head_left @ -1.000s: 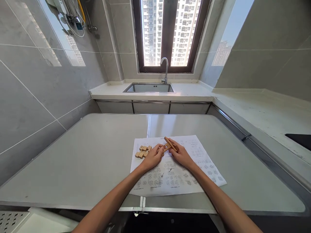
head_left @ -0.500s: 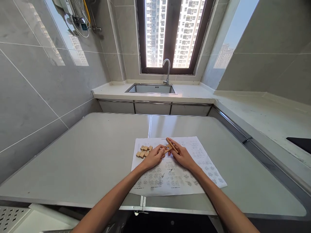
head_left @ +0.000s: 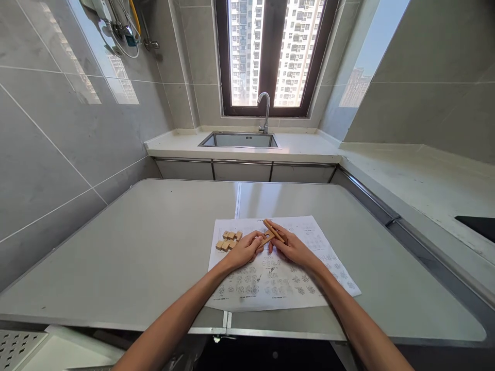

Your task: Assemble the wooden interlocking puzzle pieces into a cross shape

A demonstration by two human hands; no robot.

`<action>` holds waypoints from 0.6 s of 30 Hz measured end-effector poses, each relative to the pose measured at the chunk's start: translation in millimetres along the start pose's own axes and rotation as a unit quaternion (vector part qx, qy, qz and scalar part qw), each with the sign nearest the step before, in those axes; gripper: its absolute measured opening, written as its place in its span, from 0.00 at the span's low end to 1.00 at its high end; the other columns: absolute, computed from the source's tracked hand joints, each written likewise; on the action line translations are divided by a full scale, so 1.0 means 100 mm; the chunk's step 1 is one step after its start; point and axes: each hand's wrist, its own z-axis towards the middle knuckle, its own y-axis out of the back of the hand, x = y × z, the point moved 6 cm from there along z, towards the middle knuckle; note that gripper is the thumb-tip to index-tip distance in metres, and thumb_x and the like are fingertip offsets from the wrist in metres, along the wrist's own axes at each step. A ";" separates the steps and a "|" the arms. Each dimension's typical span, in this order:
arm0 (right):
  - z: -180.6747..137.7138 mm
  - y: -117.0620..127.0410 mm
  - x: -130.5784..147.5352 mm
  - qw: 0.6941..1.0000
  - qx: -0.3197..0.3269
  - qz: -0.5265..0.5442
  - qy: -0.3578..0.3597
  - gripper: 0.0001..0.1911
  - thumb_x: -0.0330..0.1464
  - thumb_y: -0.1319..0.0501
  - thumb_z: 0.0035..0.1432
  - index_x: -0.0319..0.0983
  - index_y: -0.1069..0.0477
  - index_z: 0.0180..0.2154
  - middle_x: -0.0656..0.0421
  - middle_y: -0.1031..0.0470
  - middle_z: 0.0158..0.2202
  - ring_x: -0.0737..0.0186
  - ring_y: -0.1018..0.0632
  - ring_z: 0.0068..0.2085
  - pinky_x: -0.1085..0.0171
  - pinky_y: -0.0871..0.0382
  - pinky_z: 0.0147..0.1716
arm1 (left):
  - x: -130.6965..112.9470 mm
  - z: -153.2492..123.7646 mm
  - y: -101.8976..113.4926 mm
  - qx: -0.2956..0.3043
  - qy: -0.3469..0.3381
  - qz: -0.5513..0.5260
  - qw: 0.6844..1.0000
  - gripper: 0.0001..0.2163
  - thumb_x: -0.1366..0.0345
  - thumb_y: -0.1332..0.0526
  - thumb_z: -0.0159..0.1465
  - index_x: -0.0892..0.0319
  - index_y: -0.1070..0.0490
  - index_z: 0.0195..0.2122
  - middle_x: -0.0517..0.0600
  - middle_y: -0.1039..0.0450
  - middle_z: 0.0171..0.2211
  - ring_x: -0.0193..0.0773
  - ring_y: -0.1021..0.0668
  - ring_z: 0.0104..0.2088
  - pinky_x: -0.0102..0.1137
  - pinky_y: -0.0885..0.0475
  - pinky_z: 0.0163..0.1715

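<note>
Over a printed sheet of paper point(head_left: 270, 301), my left hand point(head_left: 247, 250) pinches a notched wooden puzzle piece point(head_left: 266, 240). My right hand point(head_left: 289, 246) grips a straight wooden stick point(head_left: 274, 231), slanting from upper left to lower right. The two pieces cross and seem to touch; whether they interlock I cannot tell. Left of my left hand, several small notched wooden blocks point(head_left: 228, 241) lie grouped on the sheet. Line drawings of block assemblies cover the paper. My fingers hide parts of both held pieces.
The sheet lies on a pale folding table point(head_left: 116, 257) with a seam down its middle. Beyond stand a counter with a sink point(head_left: 237, 140) and a faucet point(head_left: 266, 111) under a window. A white counter point(head_left: 425, 180) runs along the right, and a tiled wall point(head_left: 77, 129) is at left.
The left-hand piece has tilted slightly between my fingers. Both hands stay close together over the sheet, and the view has shifted a little. The loose blocks lie as before.
</note>
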 end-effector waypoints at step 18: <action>0.00 -0.04 0.00 0.995 -0.026 -0.087 0.041 0.33 0.34 0.46 0.70 0.45 0.45 0.73 0.63 0.25 0.27 0.60 0.27 0.29 0.62 0.32 0.34 | 0.07 0.05 0.01 -0.015 -0.009 -0.009 1.000 0.21 0.41 0.45 0.70 0.55 0.40 0.37 0.41 0.42 0.26 0.29 0.42 0.20 0.27 0.44 0.19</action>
